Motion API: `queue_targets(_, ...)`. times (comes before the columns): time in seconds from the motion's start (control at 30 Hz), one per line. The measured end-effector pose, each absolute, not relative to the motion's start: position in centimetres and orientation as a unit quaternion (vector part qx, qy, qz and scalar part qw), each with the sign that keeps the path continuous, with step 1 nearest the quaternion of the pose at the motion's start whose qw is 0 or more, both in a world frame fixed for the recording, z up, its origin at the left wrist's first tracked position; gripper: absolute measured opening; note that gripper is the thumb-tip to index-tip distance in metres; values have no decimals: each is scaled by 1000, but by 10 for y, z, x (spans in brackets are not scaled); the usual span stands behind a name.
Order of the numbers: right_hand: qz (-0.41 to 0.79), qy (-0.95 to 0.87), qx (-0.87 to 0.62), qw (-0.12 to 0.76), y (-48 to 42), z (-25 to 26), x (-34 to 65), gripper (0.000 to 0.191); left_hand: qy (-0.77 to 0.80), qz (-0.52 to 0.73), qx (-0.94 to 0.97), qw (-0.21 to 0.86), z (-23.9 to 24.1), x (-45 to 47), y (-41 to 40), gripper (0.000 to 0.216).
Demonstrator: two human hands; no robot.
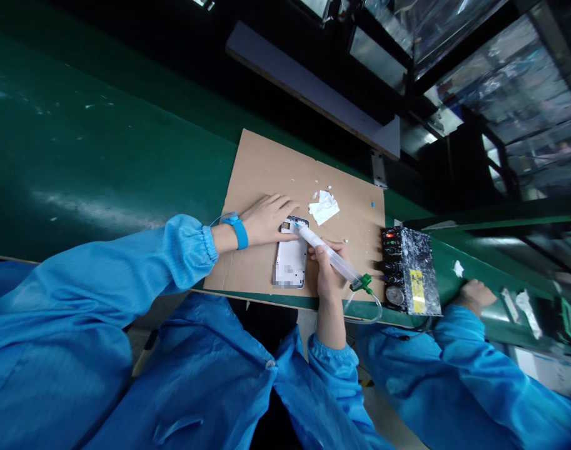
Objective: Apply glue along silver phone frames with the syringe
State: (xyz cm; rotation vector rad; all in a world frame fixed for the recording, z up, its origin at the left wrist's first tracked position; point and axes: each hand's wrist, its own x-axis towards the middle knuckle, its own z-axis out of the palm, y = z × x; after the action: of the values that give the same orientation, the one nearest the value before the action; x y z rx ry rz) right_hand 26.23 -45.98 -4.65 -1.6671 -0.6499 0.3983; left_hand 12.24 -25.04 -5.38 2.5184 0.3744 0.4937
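A pale phone housing (292,257) with a dark upper edge lies on a brown cardboard sheet (261,162). My left hand (269,220), with a blue wrist strap (241,232), steadies its upper left corner; the thumb reaches over the housing and the fingers extend by the top edge. In my right hand (332,269) is a translucent dispensing syringe (329,253), slanted so that its tip meets the top part of the housing. A green cap (361,283) with a clear tube closes the syringe's rear end. Whether anything comes out of the tip is too small to tell.
Crumpled white tissue (324,207) and small white scraps lie beyond the housing. To the right stands a speckled black control box (409,269) with a gauge. Farther right, a co-worker's hand (475,295) rests on the green bench (102,169). A shelf (313,87) overhangs the back.
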Motion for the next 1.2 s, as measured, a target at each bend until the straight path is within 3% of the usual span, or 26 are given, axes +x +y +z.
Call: queue_targets(1.2,174,-281,-735,592,-460,-44,261,47,138,195,932,272,-55,123,-251,65)
